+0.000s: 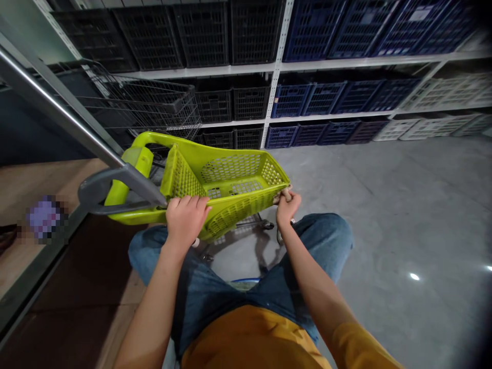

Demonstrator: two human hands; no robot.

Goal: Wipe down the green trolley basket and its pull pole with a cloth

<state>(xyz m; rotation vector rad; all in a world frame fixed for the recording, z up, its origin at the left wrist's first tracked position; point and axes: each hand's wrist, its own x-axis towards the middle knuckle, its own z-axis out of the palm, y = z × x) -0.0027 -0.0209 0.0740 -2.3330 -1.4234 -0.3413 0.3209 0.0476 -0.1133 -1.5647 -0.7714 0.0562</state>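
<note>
A lime-green plastic shopping cart (234, 212) stands across my knees, its perforated basket showing nothing inside. The fingers of my left hand (186, 219) curl over the basket's near rim, close to the handle end. At the narrow front corner, my right hand (287, 209) pinches a small beige cloth (286, 194) against the basket. Part of the cloth is hidden by the fingers. A grey bracket with a metal pole (77, 107) rises from the cart's handle end toward the upper left.
Shelves behind hold stacked black crates (202, 36), blue crates (313, 31) and white crates (434, 92). A wire shopping cart (161, 102) stands at the back left. A blurred purple item (45, 218) lies on a wooden surface at left. Grey floor (403, 215) extends to the right.
</note>
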